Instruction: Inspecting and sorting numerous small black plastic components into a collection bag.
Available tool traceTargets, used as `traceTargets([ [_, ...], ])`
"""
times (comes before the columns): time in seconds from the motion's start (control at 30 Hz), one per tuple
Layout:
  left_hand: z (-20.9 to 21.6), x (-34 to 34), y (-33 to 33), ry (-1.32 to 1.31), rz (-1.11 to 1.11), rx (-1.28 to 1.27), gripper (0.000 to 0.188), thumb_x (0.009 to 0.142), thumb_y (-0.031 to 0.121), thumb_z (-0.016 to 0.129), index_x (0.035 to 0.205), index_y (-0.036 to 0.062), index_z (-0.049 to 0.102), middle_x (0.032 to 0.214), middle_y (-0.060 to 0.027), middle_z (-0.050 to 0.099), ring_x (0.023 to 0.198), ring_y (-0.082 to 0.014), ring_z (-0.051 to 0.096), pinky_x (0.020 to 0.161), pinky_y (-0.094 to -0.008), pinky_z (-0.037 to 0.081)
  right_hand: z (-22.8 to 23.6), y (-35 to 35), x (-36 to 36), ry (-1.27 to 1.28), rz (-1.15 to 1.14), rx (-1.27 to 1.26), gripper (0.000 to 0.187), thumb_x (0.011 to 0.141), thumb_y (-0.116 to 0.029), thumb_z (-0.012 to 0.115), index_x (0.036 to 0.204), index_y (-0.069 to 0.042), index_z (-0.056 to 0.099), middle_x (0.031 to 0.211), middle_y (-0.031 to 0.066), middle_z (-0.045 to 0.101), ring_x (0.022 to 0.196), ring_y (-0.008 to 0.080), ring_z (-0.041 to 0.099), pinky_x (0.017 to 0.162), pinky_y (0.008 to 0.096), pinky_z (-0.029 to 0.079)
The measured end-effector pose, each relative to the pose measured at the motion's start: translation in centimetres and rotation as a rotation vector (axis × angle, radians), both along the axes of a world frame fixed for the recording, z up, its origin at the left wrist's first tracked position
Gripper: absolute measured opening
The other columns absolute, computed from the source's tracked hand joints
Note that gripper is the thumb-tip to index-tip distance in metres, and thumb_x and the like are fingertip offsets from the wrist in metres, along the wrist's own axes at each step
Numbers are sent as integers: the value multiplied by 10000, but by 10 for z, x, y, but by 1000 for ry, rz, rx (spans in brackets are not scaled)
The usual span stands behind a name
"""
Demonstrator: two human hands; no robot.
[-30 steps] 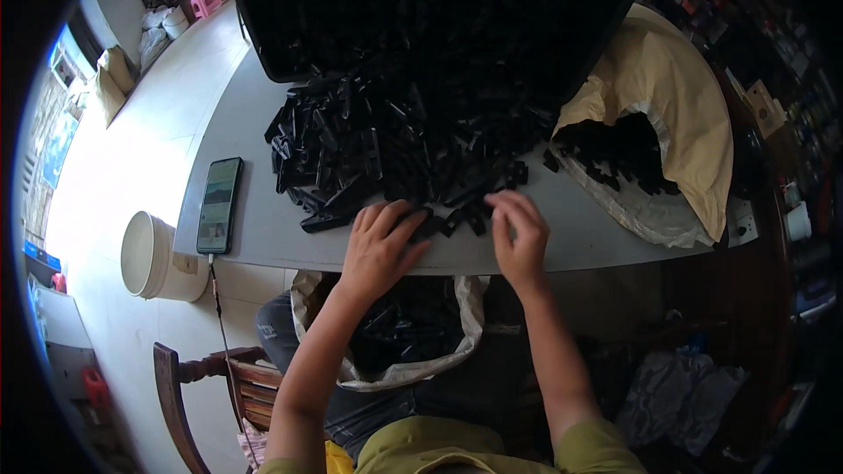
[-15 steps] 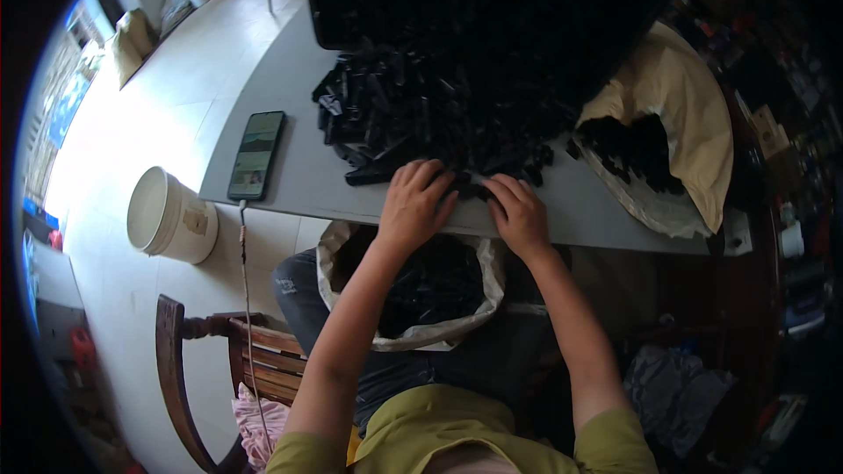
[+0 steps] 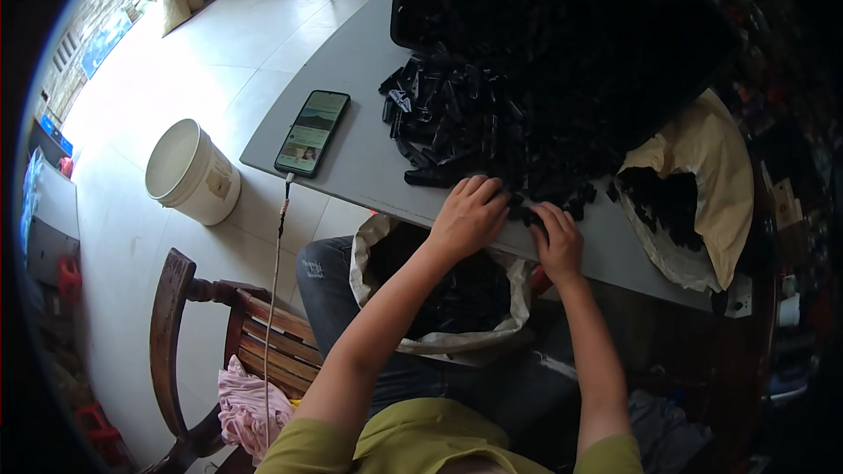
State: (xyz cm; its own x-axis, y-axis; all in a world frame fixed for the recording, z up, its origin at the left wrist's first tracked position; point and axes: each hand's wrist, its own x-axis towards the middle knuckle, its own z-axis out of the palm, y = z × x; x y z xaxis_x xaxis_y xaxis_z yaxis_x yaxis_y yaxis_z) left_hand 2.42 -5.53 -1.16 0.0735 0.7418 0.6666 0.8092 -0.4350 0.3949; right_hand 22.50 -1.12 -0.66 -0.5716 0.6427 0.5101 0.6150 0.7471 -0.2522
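Observation:
At the table's near edge, my left hand (image 3: 471, 218) lies palm down with its fingers bent and drawn together at the front of a heap of black plastic pieces (image 3: 452, 110). Whatever is under those fingertips is hidden. My right hand (image 3: 559, 244) is beside it, thumb and fingers closed on a small black piece (image 3: 525, 214) between the two hands. Below them, an open whitish sack (image 3: 520, 303) at my lap holds more black pieces. A longer black piece (image 3: 430, 177) lies just beyond my left hand.
A large black container (image 3: 562, 26) stands behind the heap. On the right, a tan bag (image 3: 727, 202) gapes over black pieces. A corded phone (image 3: 313, 133) lies at the table's left. A white bucket (image 3: 192, 174) and wooden chair (image 3: 176, 342) stand on the floor.
The whole view has swung, so the table and heap appear farther right. My hands remain at the front of the heap, with their fingers slightly closer together.

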Motion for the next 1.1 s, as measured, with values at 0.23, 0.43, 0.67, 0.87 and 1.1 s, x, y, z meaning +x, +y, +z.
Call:
traceTargets([
  [0.23, 0, -12, -4, -312, 56, 40, 243, 771, -27, 616, 1005, 28, 657, 1029, -126, 593, 974, -306, 567, 839, -381, 461, 1, -2, -2, 38, -43, -27, 306, 781, -37, 682, 1082, -55, 628, 1044, 106, 644, 936, 313, 622, 772, 385, 510],
  [0.43, 9, -8, -10, -281, 11, -79, 258, 765, -60, 609, 1002, 27, 661, 977, -137, 598, 913, -296, 572, 787, -358, 465, -4, 3, 8, 319, -37, 28, 298, 837, -10, 646, 1128, -52, 599, 1033, 115, 630, 853, 249, 625, 695, 333, 511],
  [0.67, 19, 15, 0, 239, -60, -159, 345, 735, 81, 644, 1078, 36, 629, 1123, -100, 548, 908, -251, 560, 797, -345, 469, 23, -13, 14, 1255, -79, -941, 407, 995, -194, 479, 1372, -48, 432, 969, 29, 566, 716, 71, 522, 551, 197, 410],
  [0.87, 13, 10, 1, 234, -224, -112, 209, 709, 14, 647, 905, 31, 579, 1123, -120, 585, 861, -225, 599, 748, -322, 489, 10, -28, 24, 1164, -145, -1068, 422, 964, -208, 560, 1325, 3, 504, 838, -27, 520, 624, 49, 446, 527, 188, 355],
  [1.1, 14, -4, -41, -848, -135, -537, 490, 723, -40, 740, 1157, 41, 529, 983, -95, 677, 834, -210, 666, 777, -293, 521, 2, -37, 18, 906, -135, -1036, 315, 947, -160, 584, 1210, 13, 593, 819, -8, 542, 651, 58, 474, 554, 191, 376],
])
